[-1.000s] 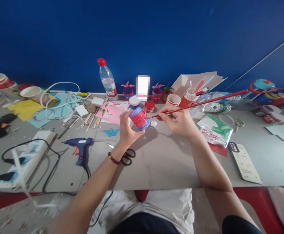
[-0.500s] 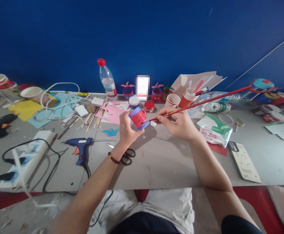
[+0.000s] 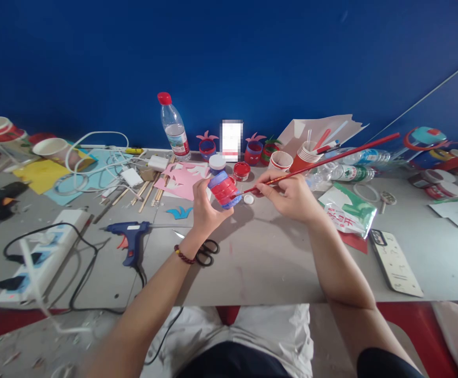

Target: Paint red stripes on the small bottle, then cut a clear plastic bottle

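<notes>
My left hand [image 3: 207, 212] grips a small cup [image 3: 224, 189] painted red in the middle with blue-purple bands at both ends, holding it tilted on its side above the table. A long red paintbrush [image 3: 323, 161] is pinched in my right hand [image 3: 287, 195]. Its tip meets the cup's painted side, near the border of red and blue. Just behind the cup stand an open jar of red paint [image 3: 241, 170] and a jar with a white lid [image 3: 216, 164]. A small white cap [image 3: 248, 199] lies under the brush.
Scissors [image 3: 207, 253] lie beside my left wrist, with a blue glue gun [image 3: 130, 239] and power strip [image 3: 48, 257] further left. Behind stand a water bottle [image 3: 174, 131], decorated cups [image 3: 254, 151] and paper cups [image 3: 281, 160]. A phone [image 3: 396, 265] lies at the right.
The brush's handle end has swung lower and a little left, and its tip has shifted slightly right along the cup. The cup stays in my left hand at nearly the same tilt.
</notes>
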`<move>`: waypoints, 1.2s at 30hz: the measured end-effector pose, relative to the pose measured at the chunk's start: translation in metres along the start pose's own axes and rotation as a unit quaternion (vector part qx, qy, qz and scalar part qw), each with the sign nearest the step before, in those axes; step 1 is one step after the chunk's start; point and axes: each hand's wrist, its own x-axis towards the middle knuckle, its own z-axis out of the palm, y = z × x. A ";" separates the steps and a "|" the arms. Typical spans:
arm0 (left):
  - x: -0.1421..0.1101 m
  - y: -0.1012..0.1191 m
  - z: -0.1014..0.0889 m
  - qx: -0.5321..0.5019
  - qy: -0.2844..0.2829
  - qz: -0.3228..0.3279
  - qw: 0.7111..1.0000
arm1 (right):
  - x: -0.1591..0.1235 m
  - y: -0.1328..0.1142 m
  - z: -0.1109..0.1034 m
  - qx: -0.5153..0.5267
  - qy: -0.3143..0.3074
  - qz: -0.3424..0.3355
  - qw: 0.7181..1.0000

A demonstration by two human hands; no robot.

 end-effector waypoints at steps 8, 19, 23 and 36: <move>0.001 0.000 -0.001 -0.010 0.002 0.004 1.000 | -0.001 0.006 -0.008 0.013 0.038 0.045 0.998; 0.001 0.001 -0.001 -0.012 -0.008 -0.002 1.000 | 0.001 -0.001 0.004 0.056 -0.017 0.019 0.998; 0.002 0.001 -0.002 -0.014 -0.013 -0.004 1.000 | 0.002 -0.003 0.005 0.037 -0.022 0.010 0.999; 0.001 0.003 -0.002 -0.017 -0.018 -0.022 0.999 | 0.003 0.000 -0.003 0.018 -0.019 0.011 1.000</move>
